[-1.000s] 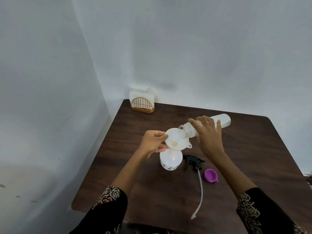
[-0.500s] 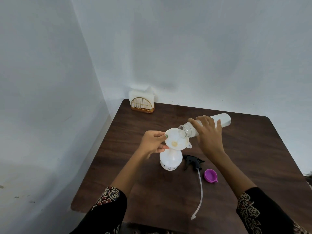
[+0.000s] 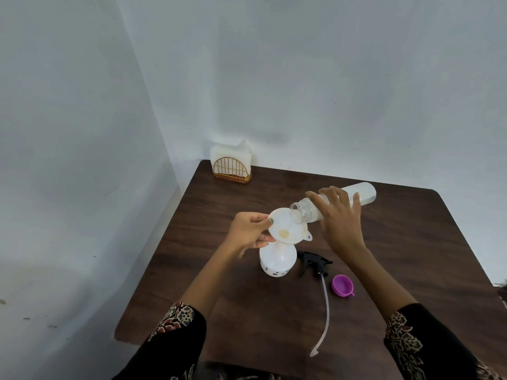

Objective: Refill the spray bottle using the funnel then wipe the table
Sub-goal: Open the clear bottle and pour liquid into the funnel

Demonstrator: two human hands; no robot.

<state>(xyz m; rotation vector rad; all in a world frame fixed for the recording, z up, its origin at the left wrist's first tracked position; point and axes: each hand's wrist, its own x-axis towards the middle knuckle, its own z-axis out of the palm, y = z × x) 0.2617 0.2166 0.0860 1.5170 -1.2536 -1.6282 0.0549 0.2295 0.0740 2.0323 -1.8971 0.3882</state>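
We pour from a clear bottle into a funnel on the spray bottle.

Our left hand (image 3: 248, 232) pinches the white funnel (image 3: 285, 227) seated in the spray bottle (image 3: 277, 260) just below that grip; our right hand (image 3: 341, 219) curls around the tilted refill bottle (image 3: 362, 193), mouth over the funnel, above the table (image 3: 411, 242).

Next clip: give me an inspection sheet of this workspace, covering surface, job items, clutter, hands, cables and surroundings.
Surface: dark brown wooden table, no spill seen.
Job's things: white plastic funnel seated in the white round spray bottle; clear plastic refill bottle tilted, mouth over the funnel; black trigger sprayer head with dip tube lying beside it.
Clutter: purple cap; gold wire napkin holder at the far corner.
Hands: left hand pinches the funnel rim; right hand grips the refill bottle.
Cables: nothing seen.
Surroundings: pale walls.
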